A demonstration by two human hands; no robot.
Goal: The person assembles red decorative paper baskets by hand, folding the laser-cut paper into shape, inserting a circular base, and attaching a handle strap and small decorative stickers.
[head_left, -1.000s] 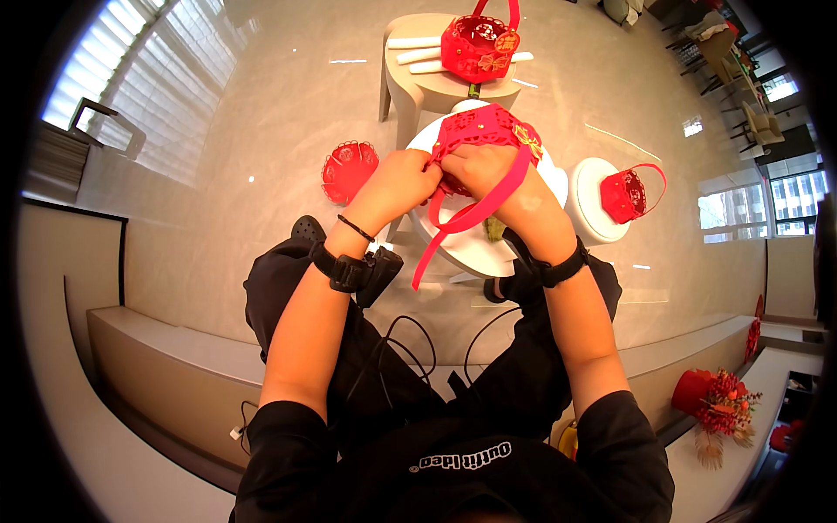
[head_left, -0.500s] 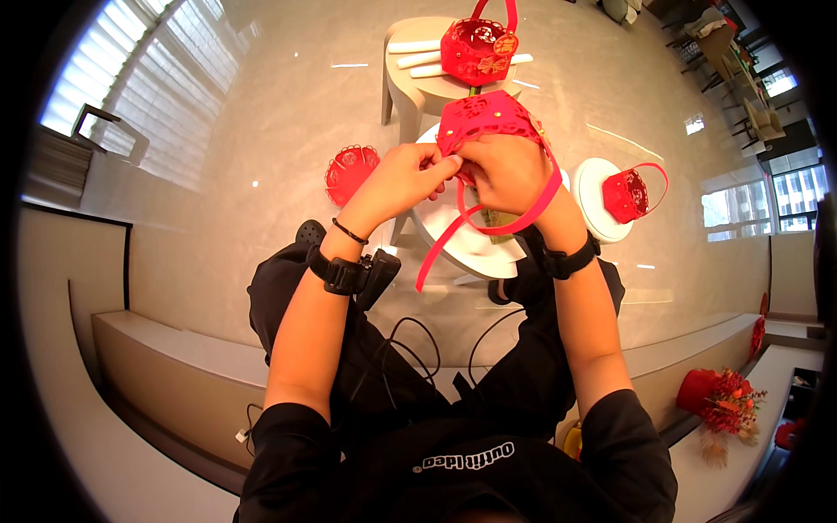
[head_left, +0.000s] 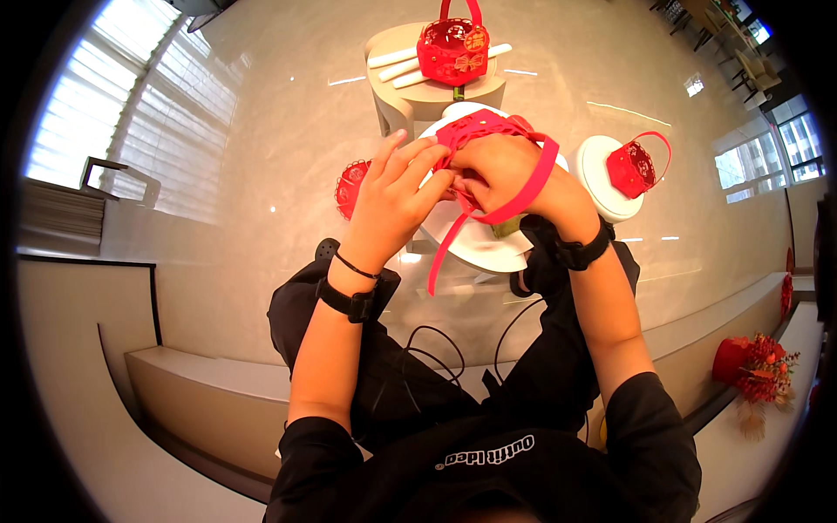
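Note:
A red felt gift basket with cut-out patterns is held over the white round stool in front of me. My right hand is closed around its near side, with bent fingers. The basket's long red strap loops across that hand, and a loose end hangs down toward my lap. My left hand meets the basket's left side. Its thumb and index finger pinch at the edge beside my right fingers, while the other fingers stretch upward. My hands hide what lies between the fingertips.
The white round stool bears a greenish item. Behind it, a beige stool holds white rolls and a finished-looking red basket. Another red basket sits on a white stool at right; a red one is at left.
My left hand has turned and its fingers have lifted and spread. The held basket has tipped lower behind my right hand. The whole view has shifted slightly.

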